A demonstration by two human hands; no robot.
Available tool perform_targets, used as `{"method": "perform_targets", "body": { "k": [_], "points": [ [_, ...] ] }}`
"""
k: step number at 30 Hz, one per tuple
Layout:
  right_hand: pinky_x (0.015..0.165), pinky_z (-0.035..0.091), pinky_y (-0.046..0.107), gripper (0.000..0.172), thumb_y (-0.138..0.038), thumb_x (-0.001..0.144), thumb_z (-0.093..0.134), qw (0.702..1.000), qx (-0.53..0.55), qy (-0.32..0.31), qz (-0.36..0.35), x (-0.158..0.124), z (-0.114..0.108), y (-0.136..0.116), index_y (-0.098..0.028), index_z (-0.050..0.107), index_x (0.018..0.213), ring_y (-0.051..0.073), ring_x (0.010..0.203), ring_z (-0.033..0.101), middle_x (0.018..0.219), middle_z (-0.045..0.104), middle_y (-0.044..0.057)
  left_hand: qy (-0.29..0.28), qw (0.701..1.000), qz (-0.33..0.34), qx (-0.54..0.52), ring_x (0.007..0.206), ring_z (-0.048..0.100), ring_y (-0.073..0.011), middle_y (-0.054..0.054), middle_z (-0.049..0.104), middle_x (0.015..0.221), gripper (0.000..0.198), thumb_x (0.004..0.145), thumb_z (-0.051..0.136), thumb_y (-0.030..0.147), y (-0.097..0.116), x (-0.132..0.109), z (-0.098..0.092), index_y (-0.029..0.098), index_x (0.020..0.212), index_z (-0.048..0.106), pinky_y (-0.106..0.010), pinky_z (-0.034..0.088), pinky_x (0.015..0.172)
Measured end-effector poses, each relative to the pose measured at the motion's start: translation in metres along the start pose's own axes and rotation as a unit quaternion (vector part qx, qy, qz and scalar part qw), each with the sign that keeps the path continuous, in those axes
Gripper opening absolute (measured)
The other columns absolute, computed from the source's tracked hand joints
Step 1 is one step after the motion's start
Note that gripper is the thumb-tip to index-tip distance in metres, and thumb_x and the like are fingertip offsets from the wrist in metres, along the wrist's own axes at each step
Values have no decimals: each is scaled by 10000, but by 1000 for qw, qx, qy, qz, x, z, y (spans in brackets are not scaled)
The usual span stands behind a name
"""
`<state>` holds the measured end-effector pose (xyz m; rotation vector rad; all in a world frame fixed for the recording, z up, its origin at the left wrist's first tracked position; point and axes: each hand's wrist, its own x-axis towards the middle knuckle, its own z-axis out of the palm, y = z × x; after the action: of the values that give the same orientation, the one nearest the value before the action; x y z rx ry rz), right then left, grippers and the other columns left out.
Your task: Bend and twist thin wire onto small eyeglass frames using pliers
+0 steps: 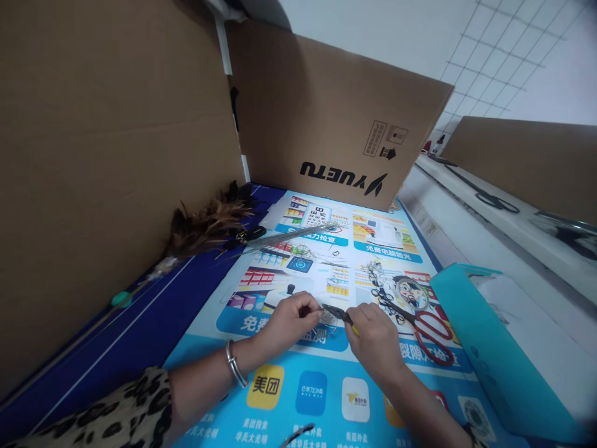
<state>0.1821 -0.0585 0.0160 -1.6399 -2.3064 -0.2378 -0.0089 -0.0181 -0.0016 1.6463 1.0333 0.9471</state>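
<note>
My left hand [295, 318] is closed in a pinch near the middle of the printed mat, holding a thin bent wire piece [329, 323]. Its fine loops hang below the fingertips, too small to make out fully. My right hand [375, 339] is wrapped round a pair of pliers [336, 312] with a yellow handle. The dark jaws point left and meet the wire close to my left fingertips; whether they grip it I cannot tell. Right of my right hand lie red-handled scissors [433, 336], beside a tangle of small dark wire pieces [380, 289].
A bundle of straight thin wires [298, 235] lies across the mat's far part. Brown feathers [205, 221] rest along the left cardboard wall [116, 124]. At the back stands a cardboard box panel [336, 112]. A turquoise box [494, 348] borders the right side.
</note>
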Motion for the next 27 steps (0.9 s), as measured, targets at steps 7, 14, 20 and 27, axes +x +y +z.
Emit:
{"method": "perform_targets", "body": {
  "k": [7,14,20,27],
  "points": [
    [670,318,284,83,-207,812,483,1000,-9,1,-10,-1,1,-2,-178,558,791,174,745,442,749,517,43,-15,1000,13,3,569,418,-88,29,480,624,98,746,523,172,1,0,0,141,653,523,-190,339,523],
    [669,318,285,75,-205,808,485,1000,-16,-11,-1,-1,0,-4,-180,556,801,177,750,448,762,526,45,-13,1000,21,1,579,423,-89,21,490,638,97,750,522,166,2,-1,-1,140,657,528,-194,343,531],
    [663,341,253,60,-202,798,499,998,38,-12,38,-2,1,-4,-187,557,798,168,761,475,763,545,36,-7,1000,21,-3,570,416,-88,19,486,631,99,754,521,175,2,-1,-1,139,662,528,-191,333,516],
    [669,354,248,86,-202,800,484,998,52,-13,36,0,0,-2,-190,569,813,168,768,490,761,552,37,-5,1000,2,-10,545,391,-82,28,461,603,107,751,524,190,0,-1,0,141,657,512,-184,319,494]
  ]
}}
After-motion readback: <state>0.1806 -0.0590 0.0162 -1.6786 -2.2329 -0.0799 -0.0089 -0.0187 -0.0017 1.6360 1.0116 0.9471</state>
